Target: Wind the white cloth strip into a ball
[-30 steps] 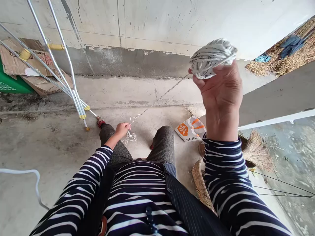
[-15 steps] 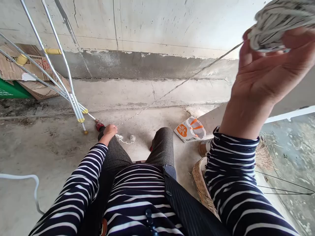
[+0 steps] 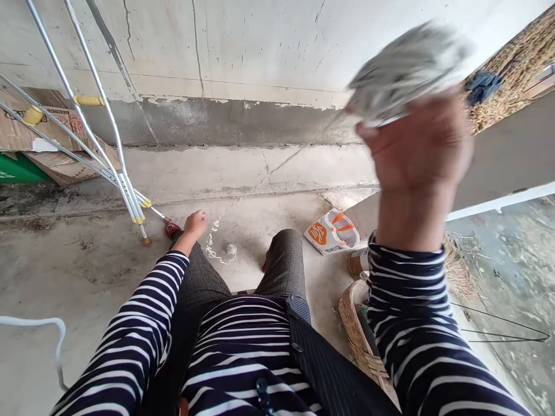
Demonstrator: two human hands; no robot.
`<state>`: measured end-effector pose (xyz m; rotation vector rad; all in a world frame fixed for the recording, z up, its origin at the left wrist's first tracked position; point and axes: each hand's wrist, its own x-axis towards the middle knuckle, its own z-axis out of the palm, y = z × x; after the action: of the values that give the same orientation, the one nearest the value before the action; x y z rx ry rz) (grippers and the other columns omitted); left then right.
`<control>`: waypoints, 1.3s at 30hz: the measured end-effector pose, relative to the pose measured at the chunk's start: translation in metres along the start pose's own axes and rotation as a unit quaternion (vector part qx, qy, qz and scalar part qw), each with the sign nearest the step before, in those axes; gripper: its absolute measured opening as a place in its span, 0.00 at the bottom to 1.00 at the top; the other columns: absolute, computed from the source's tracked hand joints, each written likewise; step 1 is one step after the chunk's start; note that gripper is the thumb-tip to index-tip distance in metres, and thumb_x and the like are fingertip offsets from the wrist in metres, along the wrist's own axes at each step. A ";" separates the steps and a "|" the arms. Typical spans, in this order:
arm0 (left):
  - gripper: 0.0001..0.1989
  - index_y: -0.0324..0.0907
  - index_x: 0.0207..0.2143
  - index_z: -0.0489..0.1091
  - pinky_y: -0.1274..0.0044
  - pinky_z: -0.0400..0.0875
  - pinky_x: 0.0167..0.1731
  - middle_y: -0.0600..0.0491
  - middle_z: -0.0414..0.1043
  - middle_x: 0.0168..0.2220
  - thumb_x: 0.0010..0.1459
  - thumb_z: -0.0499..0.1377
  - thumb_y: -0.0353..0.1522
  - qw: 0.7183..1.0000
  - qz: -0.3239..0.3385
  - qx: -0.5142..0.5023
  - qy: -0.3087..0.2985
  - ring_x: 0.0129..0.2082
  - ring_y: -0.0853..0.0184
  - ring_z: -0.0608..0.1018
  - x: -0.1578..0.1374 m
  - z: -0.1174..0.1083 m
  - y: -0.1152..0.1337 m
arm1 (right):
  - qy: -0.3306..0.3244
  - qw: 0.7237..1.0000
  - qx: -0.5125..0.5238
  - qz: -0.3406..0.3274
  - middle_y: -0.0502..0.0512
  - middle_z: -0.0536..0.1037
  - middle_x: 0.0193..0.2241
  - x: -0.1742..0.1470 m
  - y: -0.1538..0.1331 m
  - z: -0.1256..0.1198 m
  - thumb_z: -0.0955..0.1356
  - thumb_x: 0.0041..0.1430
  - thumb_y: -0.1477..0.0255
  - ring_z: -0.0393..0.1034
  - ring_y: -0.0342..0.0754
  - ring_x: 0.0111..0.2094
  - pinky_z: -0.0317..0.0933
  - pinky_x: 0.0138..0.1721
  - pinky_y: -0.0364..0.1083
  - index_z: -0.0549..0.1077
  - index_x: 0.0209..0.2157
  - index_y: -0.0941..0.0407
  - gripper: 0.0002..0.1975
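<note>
Right hand: raised high at right, near camera, blurred; fingers closed round ball of grey-white cord, which sits on top of the grip.
Cord strand: thin, faint, runs from ball down-left toward left hand; mid part hard to trace against concrete.
Left hand: low, far, by left knee; fingers curled in, seems to pinch strand, grip too small to confirm.
Loose cord w/ small wound bit: on floor just right of left hand, between the knees.
Person: seated, striped sleeves, dark grey trousers.
Metal frame: silver tubes w/ yellow fittings, left, leaning; feet on floor near left hand.
Cardboard: far left, against wall, behind frame.
Printed bag: white/orange, on floor right of right knee.
Woven basket: near right, beside hip, partly under right sleeve.
White hose: near left, on floor.
</note>
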<state>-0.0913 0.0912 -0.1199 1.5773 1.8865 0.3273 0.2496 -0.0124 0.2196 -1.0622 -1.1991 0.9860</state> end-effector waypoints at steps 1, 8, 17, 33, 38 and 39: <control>0.18 0.42 0.53 0.77 0.75 0.73 0.48 0.44 0.79 0.56 0.63 0.57 0.28 1.000 0.023 -0.018 0.001 0.55 0.57 0.80 -0.003 0.000 0.015 | 0.019 0.998 0.032 -0.041 0.47 0.73 0.63 -0.002 0.011 0.008 0.76 0.41 0.60 0.62 0.64 0.67 0.72 0.57 0.61 0.67 0.57 0.38 0.38; 0.20 0.41 0.55 0.76 0.70 0.72 0.58 0.46 0.80 0.55 0.68 0.59 0.42 0.889 0.314 -0.333 -0.012 0.56 0.59 0.80 -0.054 -0.026 0.133 | -0.134 0.976 0.120 0.124 0.52 0.81 0.49 0.002 0.085 0.043 0.75 0.44 0.69 0.77 0.56 0.48 0.81 0.42 0.55 0.71 0.54 0.46 0.32; 0.14 0.37 0.29 0.74 0.76 0.73 0.38 0.54 0.79 0.29 0.63 0.63 0.38 0.877 0.352 -0.315 0.091 0.38 0.61 0.80 -0.082 -0.031 0.176 | -0.154 0.972 0.105 0.140 0.54 0.82 0.45 -0.005 0.100 0.060 0.75 0.48 0.64 0.77 0.56 0.52 0.80 0.48 0.58 0.71 0.52 0.48 0.28; 0.21 0.40 0.33 0.81 0.69 0.71 0.54 0.47 0.84 0.39 0.66 0.58 0.46 0.873 0.329 -0.309 -0.186 0.45 0.57 0.83 -0.111 -0.007 0.088 | 0.029 0.993 0.114 0.010 0.47 0.81 0.46 0.026 0.051 0.012 0.74 0.40 0.70 0.78 0.53 0.43 0.79 0.40 0.50 0.73 0.43 0.46 0.23; 0.23 0.40 0.34 0.81 0.69 0.71 0.53 0.46 0.84 0.39 0.66 0.58 0.48 0.879 0.319 -0.276 -0.221 0.45 0.57 0.82 -0.109 -0.006 0.070 | 0.055 0.991 0.084 -0.083 0.44 0.80 0.47 0.036 0.026 0.004 0.73 0.44 0.68 0.75 0.52 0.48 0.78 0.42 0.49 0.70 0.45 0.43 0.24; 0.23 0.40 0.34 0.81 0.69 0.71 0.53 0.46 0.84 0.39 0.65 0.58 0.48 0.881 0.315 -0.270 -0.228 0.45 0.57 0.82 -0.109 -0.006 0.068 | 0.057 0.992 0.063 -0.092 0.43 0.79 0.50 0.042 0.021 -0.002 0.73 0.45 0.66 0.74 0.53 0.53 0.77 0.45 0.49 0.68 0.48 0.41 0.26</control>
<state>-0.0347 0.0062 -0.0423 1.6344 0.7880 0.6305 0.2556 0.0329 0.2087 -0.8811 -1.1054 0.8356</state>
